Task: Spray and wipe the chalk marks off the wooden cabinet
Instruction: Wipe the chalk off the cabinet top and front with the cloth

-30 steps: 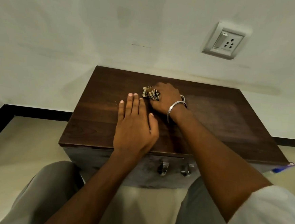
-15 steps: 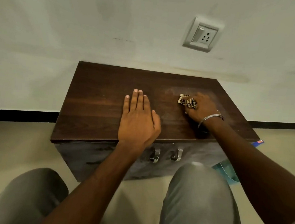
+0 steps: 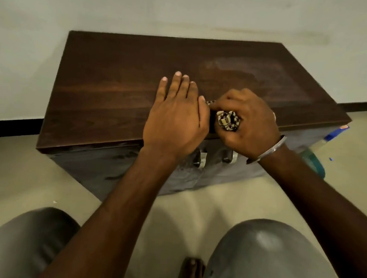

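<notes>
A low dark wooden cabinet [image 3: 116, 85] stands against the wall. A faint pale smear [image 3: 245, 71] shows on the right half of its top. My left hand [image 3: 175, 116] lies flat, palm down, near the front edge of the top. Right beside it my right hand [image 3: 247, 119], with a metal bangle on the wrist, is closed on a crumpled checked cloth [image 3: 227, 120] and presses it on the top at the front edge. No spray bottle is clearly in view.
Two metal handles [image 3: 200, 159] sit on the cabinet's front. A blue object [image 3: 338, 132] and a green one [image 3: 313, 160] lie on the floor at the cabinet's right. My knees [image 3: 263, 250] and a bare foot [image 3: 190, 271] are close in front. The wall runs behind.
My right hand has dragged the cloth from the right part of the top back to the front edge, beside my left hand. The left hand stayed flat. The camera tilted down.
</notes>
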